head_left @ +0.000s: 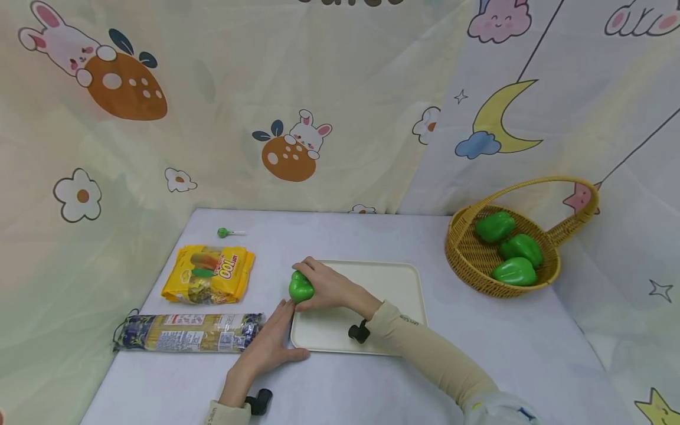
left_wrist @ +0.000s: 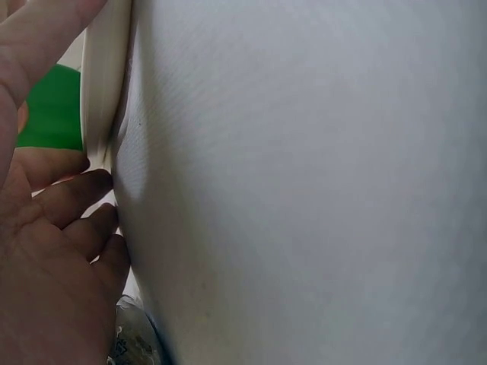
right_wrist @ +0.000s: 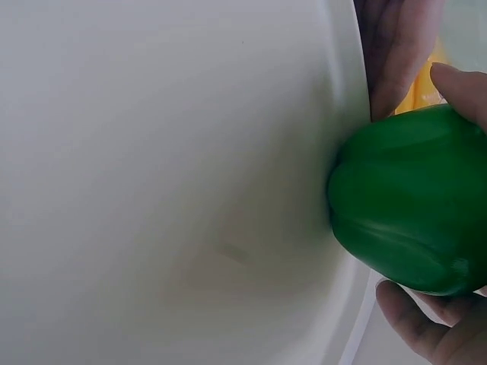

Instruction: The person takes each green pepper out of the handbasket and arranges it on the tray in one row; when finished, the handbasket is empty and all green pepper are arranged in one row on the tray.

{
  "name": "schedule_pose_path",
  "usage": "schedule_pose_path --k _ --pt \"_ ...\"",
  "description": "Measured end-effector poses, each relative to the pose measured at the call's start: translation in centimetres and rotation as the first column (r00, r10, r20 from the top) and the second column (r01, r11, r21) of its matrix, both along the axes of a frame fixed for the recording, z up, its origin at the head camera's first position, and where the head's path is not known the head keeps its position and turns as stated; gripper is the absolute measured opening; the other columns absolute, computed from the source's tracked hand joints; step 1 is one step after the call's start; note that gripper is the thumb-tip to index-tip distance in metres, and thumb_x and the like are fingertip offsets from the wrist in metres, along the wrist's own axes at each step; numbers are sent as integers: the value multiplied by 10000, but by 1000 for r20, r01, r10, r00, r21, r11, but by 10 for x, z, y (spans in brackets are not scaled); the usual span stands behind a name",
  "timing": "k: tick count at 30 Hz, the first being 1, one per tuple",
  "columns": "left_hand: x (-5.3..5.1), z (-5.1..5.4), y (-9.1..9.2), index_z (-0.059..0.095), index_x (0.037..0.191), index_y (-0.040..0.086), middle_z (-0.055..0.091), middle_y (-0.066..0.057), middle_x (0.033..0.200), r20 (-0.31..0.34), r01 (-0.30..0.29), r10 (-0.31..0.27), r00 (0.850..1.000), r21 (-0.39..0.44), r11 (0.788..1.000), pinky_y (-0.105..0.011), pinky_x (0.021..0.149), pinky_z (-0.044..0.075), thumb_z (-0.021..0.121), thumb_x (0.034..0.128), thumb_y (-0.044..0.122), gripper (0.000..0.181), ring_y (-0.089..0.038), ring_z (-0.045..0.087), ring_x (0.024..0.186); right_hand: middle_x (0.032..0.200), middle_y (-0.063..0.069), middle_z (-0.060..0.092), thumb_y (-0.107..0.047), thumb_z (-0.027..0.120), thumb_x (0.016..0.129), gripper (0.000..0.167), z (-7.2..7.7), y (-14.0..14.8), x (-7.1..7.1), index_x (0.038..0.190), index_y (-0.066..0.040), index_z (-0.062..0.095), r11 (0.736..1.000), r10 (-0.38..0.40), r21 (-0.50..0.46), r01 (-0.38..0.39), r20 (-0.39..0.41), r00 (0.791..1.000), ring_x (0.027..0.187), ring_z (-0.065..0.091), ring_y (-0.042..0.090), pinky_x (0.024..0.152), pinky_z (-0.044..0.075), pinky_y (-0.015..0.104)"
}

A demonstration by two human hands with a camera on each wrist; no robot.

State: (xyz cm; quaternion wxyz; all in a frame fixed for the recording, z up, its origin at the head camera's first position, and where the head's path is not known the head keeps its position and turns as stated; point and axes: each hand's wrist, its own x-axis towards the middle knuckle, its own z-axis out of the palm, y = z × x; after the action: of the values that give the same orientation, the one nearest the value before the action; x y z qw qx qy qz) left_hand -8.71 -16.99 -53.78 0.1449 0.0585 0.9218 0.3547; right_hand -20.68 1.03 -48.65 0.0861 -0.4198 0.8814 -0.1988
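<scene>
A green bell pepper (head_left: 301,287) is gripped in my right hand (head_left: 330,287), at the left edge of the cream tray (head_left: 372,274). In the right wrist view, fingers and thumb lie on opposite sides of the pepper (right_wrist: 418,201), which overlaps the tray rim (right_wrist: 346,76). My left hand (head_left: 270,342) is beside the tray's left edge, thumb spread toward its front corner. In the left wrist view, the fingers of my left hand (left_wrist: 57,228) are loosely extended near the tray's side (left_wrist: 106,76). Some left fingertips are hidden in the right wrist view.
A wicker basket (head_left: 457,260) with three green bell peppers (head_left: 522,249) stands at the right. To the left lie a yellow snack bag (head_left: 209,274), a long pack of noodles (head_left: 188,332) and a green lollipop (head_left: 223,232). A printed cloth backdrop (head_left: 340,195) rises behind the table.
</scene>
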Motion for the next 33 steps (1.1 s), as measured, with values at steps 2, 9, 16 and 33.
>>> schedule_pose_path --k 2,9,16,33 --pt "0 0 0 144 1628 221 143 -22 1713 -1 1 -1 1000 2 1000 -583 1272 234 888 685 512 1236 -305 95 1599 1347 57 504 -476 823 798 904 0 0 0 1504 -118 388 1000 1 -3 -1 -4 1000 1138 570 145 975 559 255" --pt "0 1 1 155 1626 202 157 -29 1711 -15 0 0 1000 15 1000 -596 1265 242 905 682 467 1234 -336 112 1593 1344 60 505 -481 831 785 921 -4 0 -2 1499 -90 397 1000 8 -10 -8 -3 1000 1126 564 137 968 556 258" --pt "0 0 1 149 1627 220 149 -20 1713 -1 -4 4 1000 13 1000 -602 1263 241 901 679 486 1238 -328 105 1595 1338 54 506 -479 833 781 926 -4 0 -2 1508 -115 389 1000 8 -8 -8 2 1000 1122 558 129 964 553 251" --pt "0 2 1 143 1627 240 136 -18 1715 7 -12 12 1000 4 1000 -622 1253 246 895 674 511 1244 -334 100 1595 1414 52 506 -591 806 755 972 5 6 2 1515 -150 391 1000 0 11 1 -119 993 1183 571 177 990 540 345"
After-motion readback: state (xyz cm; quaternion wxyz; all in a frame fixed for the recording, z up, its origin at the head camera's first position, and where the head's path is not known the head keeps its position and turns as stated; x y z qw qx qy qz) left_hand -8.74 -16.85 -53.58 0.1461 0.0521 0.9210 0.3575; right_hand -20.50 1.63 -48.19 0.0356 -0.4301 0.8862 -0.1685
